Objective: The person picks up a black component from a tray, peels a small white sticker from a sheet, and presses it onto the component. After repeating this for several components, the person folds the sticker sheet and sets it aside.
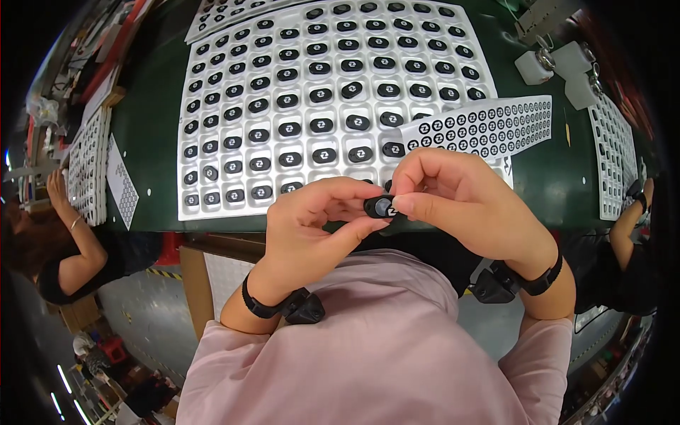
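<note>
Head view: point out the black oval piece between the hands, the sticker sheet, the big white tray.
Black oval piece [380, 207]: head view, its grey round face.
Sticker sheet [482, 126]: head view, mid-sheet.
Big white tray [221, 212]: head view, near rim, left part.

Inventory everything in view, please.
Main tray: one, white, centre
Other trays: several, white, behind and both sides
Pieces: dozens, black, in main tray
Held piece: one, black, lower centre
Label: one, black-white, against held piece
Table sheets: two, pale, right and left
Table: one, green, beneath
Containers: three, white, upper right
Carton: one, brown, below table
Co-workers: at least two, dark-clothed, both sides
Shirt: one, pink, bottom
Wristbands: two, black, wrists
Left hand: one, bare, holding piece
Right hand: one, bare, pinching label
</note>
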### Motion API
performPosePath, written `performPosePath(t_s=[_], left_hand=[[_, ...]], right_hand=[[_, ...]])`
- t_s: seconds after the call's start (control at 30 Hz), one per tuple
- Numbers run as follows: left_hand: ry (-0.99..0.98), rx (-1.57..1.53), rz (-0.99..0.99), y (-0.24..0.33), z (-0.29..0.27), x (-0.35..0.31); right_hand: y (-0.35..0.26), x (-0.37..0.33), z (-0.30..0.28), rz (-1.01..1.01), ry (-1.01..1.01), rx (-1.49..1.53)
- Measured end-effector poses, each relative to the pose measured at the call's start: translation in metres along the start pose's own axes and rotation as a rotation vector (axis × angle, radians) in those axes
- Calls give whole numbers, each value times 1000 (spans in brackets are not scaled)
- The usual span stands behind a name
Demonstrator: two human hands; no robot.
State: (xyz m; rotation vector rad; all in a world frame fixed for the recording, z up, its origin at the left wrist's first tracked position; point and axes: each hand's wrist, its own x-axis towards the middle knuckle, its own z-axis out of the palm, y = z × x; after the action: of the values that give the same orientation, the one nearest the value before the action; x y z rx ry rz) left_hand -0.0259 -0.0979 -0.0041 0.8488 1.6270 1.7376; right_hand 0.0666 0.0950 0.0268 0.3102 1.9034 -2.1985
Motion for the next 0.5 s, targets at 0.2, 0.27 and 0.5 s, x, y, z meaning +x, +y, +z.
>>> performPosePath(t_s=[0.2, 0.27, 0.5], left_hand=[[-10, 13, 27, -6, -1, -2], [-8, 31, 21, -4, -1, -2], [25, 41, 58, -4, -1, -3]], right_hand=[[-14, 3, 3, 98, -19, -60], [-16, 3, 3, 117, -7, -112], [-19, 3, 6, 95, 1, -164]])
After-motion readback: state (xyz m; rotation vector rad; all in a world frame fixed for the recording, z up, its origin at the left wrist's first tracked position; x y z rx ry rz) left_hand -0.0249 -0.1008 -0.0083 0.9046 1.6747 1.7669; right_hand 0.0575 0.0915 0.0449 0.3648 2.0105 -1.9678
